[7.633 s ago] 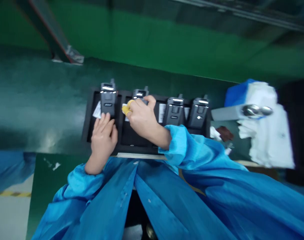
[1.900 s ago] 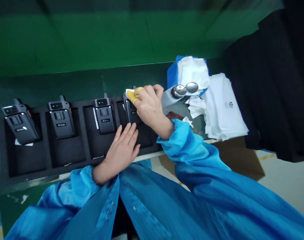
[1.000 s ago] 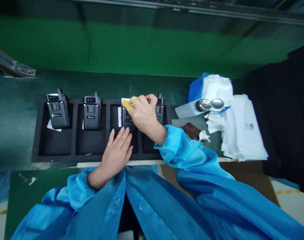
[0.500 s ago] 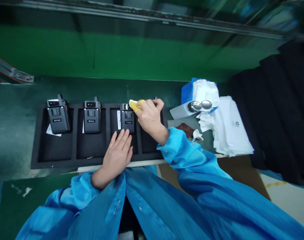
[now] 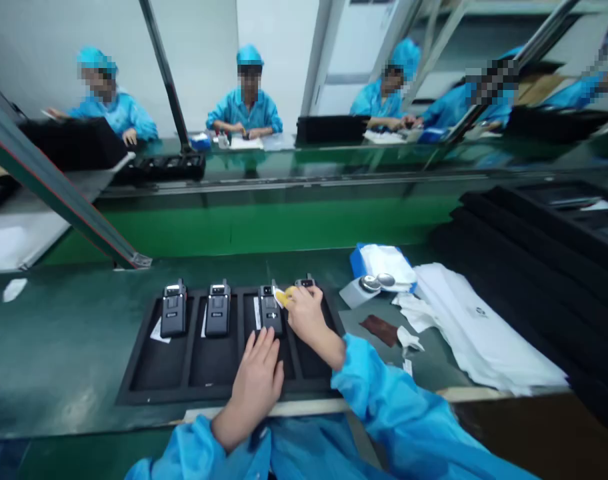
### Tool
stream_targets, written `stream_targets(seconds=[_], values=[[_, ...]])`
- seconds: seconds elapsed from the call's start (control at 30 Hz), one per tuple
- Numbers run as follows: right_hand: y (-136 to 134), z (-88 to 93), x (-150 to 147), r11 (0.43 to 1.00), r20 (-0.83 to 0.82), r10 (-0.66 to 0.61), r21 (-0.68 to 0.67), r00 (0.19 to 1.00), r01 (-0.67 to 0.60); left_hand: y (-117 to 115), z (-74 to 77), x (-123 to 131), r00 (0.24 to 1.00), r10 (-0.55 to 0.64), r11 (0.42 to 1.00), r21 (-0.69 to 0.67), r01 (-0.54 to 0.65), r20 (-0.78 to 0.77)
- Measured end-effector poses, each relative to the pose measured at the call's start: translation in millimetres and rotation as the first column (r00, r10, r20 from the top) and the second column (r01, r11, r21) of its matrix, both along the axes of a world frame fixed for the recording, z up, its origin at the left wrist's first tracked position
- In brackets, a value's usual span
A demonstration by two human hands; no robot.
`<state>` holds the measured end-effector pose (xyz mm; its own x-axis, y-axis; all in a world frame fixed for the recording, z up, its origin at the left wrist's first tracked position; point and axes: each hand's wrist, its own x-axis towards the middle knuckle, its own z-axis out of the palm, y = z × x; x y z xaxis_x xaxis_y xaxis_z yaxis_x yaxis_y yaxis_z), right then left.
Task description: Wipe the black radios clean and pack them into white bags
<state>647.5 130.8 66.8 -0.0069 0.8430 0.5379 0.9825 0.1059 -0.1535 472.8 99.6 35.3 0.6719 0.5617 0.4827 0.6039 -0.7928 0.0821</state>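
Observation:
A black two-way radio (image 5: 272, 319) lies face down in a compartment of the black foam tray (image 5: 204, 395). My left hand (image 5: 258, 375) rests flat, fingers stretched, with the fingertips against the radio's lower end. Yellow finger cots cover fingers of my right hand (image 5: 307, 315), which pinches a small white wipe (image 5: 278, 296) against the radio's upper right side, by the antenna. Two similar radios, one at far left (image 5: 174, 313) and another (image 5: 217, 313) beside it, sit in the compartments to the left. A further radio (image 5: 305, 283) is mostly hidden behind my right hand.
Right of the tray are a dispenser bottle (image 5: 360, 292), a blue box of wipes (image 5: 355, 261), a brown cloth (image 5: 380, 330), crumpled tissue (image 5: 409, 339) and white bags (image 5: 477, 327). Black foam trays (image 5: 509, 267) are stacked at far right. Co-workers (image 5: 247, 110) sit across the bench.
My view has tilted up, bringing the co-workers and opposite bench into sight. My left hand stays flat at the radio's lower end; my right hand still has the wipe at its upper part.

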Motion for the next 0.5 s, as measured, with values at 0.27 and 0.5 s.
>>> stream_targets(seconds=[0.27, 0.5], values=[[-73, -24.0, 0, 0.963, -0.11, -0.128, 0.224, 0.986, 0.15, 0, -5.0, 0, 0.993, -0.031, 0.999, 0.028, 0.028, 0.11], [-89, -58.9, -6, 0.909, -0.165, -0.145, 0.367, 0.976, 0.197, 4, 133.0, -47, 0.858, -0.274, 0.943, 0.296, 0.151, 0.435]])
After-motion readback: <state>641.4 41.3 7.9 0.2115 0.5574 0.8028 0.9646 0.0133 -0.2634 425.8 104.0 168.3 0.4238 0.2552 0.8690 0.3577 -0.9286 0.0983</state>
